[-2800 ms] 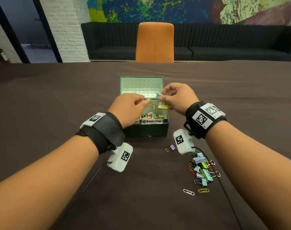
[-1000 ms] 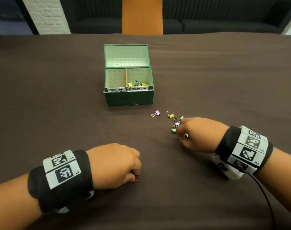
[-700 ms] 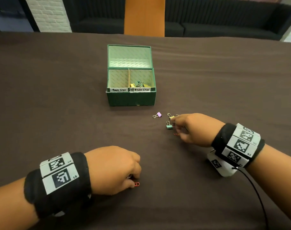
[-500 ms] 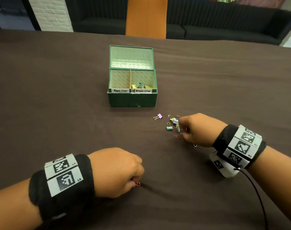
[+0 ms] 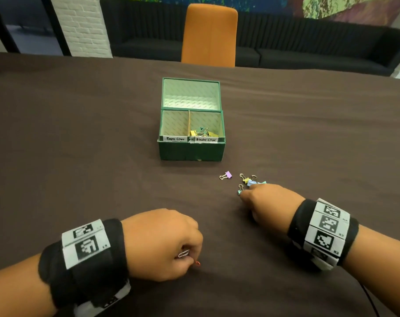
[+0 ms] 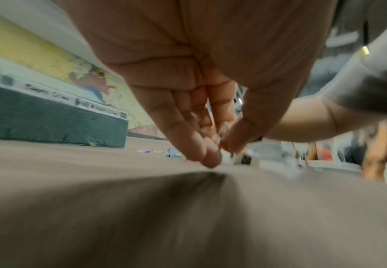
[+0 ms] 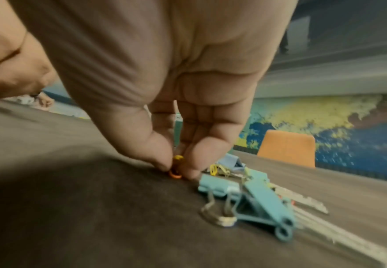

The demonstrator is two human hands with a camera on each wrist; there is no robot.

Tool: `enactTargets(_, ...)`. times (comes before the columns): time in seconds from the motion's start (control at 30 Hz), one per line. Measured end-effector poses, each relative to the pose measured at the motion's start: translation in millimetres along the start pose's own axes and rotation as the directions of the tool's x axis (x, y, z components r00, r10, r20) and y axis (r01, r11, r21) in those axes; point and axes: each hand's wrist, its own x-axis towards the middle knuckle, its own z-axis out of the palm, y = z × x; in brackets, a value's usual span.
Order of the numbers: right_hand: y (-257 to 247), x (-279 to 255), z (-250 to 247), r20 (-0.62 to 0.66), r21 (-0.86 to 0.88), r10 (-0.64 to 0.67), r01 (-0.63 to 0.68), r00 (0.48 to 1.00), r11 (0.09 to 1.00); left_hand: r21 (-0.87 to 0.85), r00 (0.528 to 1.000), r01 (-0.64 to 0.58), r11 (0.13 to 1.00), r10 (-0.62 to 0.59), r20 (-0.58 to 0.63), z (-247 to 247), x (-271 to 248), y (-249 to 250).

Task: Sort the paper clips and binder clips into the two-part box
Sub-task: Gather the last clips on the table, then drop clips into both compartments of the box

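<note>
The green two-part box [image 5: 191,152] stands open mid-table, with several binder clips [image 5: 202,132] in its right part, labelled "Binder Clips". The left part's floor is hidden by the front wall. My left hand [image 5: 189,257] is curled near the front edge and pinches a white paper clip [image 5: 183,253]. A red paper clip [image 5: 197,263] lies at its fingertips. My right hand [image 7: 176,170] pinches an orange paper clip [image 7: 175,173] against the cloth beside teal binder clips [image 7: 245,192]. A purple binder clip [image 5: 226,175] lies apart to the left.
The brown tablecloth [image 5: 80,156] covers the whole table. The box's lid [image 5: 191,92] stands open behind it. An orange chair [image 5: 209,35] is at the far edge, with a dark sofa beyond it. A cable [image 5: 370,303] trails from my right wrist.
Both hands have come back from over the box to the cloth. In the last second the right hand shifted slightly among the loose clips, and the left hand stayed curled at the red clip.
</note>
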Motion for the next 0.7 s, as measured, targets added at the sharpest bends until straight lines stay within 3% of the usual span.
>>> enactTargets(0.07, 3, 2, -4, 0.039, 0.094, 0.021, -0.025, 0.999, 0.995, -0.132, 0.998, 0.039, 0.99, -0.044, -0.036, -12, 2, -15)
enactTargets(0.17, 1, 8, -22, 0.053, 0.208, 0.002, -0.013, 0.999, 0.978, -0.198, 0.949, 0.143, 0.97, -0.191, -0.25, -32, 17, -51)
enactTargets(0.27, -10, 30, -55, -0.167, 0.309, -0.033, 0.084, 0.985, 0.947, -0.226, 0.782, 0.328, 0.917, -0.397, -0.48, -62, 44, -98)
enactTargets(0.33, -19, 55, -82, -0.352, 0.433, 0.011, 0.153, 0.936, 0.888, -0.244, 0.678, 0.414, 0.877, -0.476, -0.56, -83, 63, -126)
enactTargets(0.43, -31, 103, -113, -0.495, 0.628, 0.187, 0.201, 0.849, 0.751, -0.324, 0.582, 0.46, 0.827, -0.557, -0.593, -97, 85, -150)
enactTargets(0.5, -33, 132, -122, -0.506, 0.708, 0.269, 0.218, 0.819, 0.671, -0.326, 0.562, 0.488, 0.81, -0.577, -0.593, -96, 94, -157)
enactTargets(0.6, -33, 156, -120, -0.453, 0.767, 0.299, 0.196, 0.839, 0.611, -0.332, 0.541, 0.509, 0.794, -0.595, -0.594, -92, 97, -161)
enactTargets(0.7, -25, 158, -109, -0.436, 0.792, 0.319, 0.191, 0.841, 0.58, -0.364, 0.554, 0.476, 0.8, -0.595, -0.582, -89, 93, -165)
